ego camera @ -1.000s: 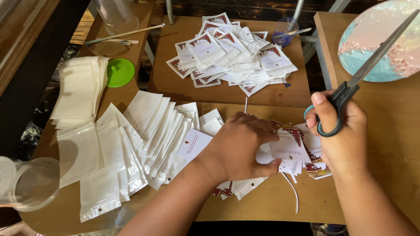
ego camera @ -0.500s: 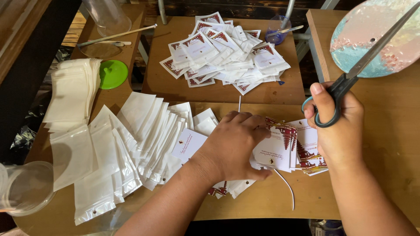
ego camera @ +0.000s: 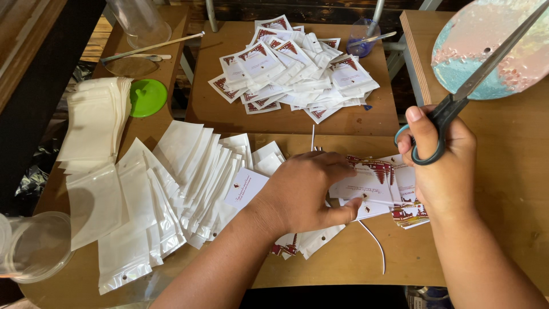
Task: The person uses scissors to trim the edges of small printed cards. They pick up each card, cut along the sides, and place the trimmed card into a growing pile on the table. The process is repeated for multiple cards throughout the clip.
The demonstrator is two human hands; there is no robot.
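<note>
My left hand (ego camera: 306, 191) lies palm down on a small stack of white cards with dark red printing (ego camera: 374, 180), fingers closed over the top card. My right hand (ego camera: 443, 166) grips black-handled scissors (ego camera: 474, 80) by the loops, the shut blades pointing up and to the right, away from the cards. Under and around the left hand lie more printed cards (ego camera: 286, 246) and a thin white cord (ego camera: 374, 243). To the left, a fan of clear plastic pouches (ego camera: 189, 177) spreads over the wooden table (ego camera: 343, 269).
A pile of printed packets (ego camera: 291, 66) covers the far table. A stack of white pouches (ego camera: 94, 120), a green lid (ego camera: 147, 97) and a wooden stick (ego camera: 151, 47) lie at the left. A clear cup (ego camera: 34, 246) sits bottom left, a pastel round board (ego camera: 497, 48) top right.
My left hand has slid slightly right over the card stack and flattened on it. The right hand with the scissors has lifted a little higher.
</note>
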